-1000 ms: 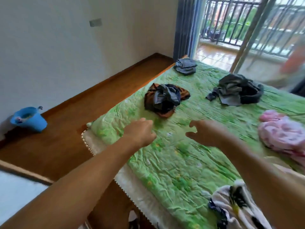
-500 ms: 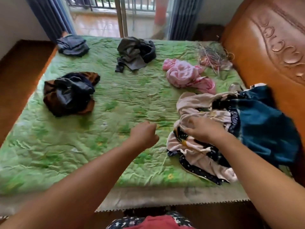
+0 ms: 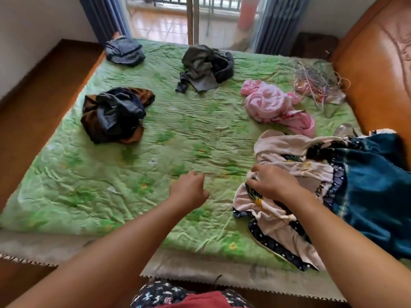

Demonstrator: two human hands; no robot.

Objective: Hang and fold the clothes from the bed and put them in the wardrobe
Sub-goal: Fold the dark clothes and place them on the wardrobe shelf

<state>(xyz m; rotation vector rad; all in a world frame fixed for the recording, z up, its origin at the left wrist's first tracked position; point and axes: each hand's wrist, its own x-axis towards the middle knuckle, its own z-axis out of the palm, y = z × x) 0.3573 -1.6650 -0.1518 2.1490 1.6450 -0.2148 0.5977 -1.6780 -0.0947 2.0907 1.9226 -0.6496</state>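
Observation:
A green quilted bed point(image 3: 178, 134) carries several crumpled garments. My right hand point(image 3: 273, 184) lies on a cream garment with dark dotted trim point(image 3: 289, 236) at the near right, its fingers curled into the cloth. A dark blue garment point(image 3: 373, 196) lies against it on the right. My left hand point(image 3: 189, 190) hovers over bare quilt to the left of that pile, curled in a fist and holding nothing. Further off lie a pink garment point(image 3: 271, 103), a grey one point(image 3: 204, 67), a brown and dark bundle point(image 3: 111, 114) and a dark folded piece point(image 3: 124, 52).
A tangle of wire hangers point(image 3: 318, 83) sits at the far right of the bed beside the orange headboard point(image 3: 378, 70). Wooden floor point(image 3: 44, 85) runs along the left side. Blue curtains and a balcony door stand beyond the far edge.
The view swung right from the bed's left corner to face the whole bed. My right hand came down onto the cream garment; both hands have hardly moved in the last half second.

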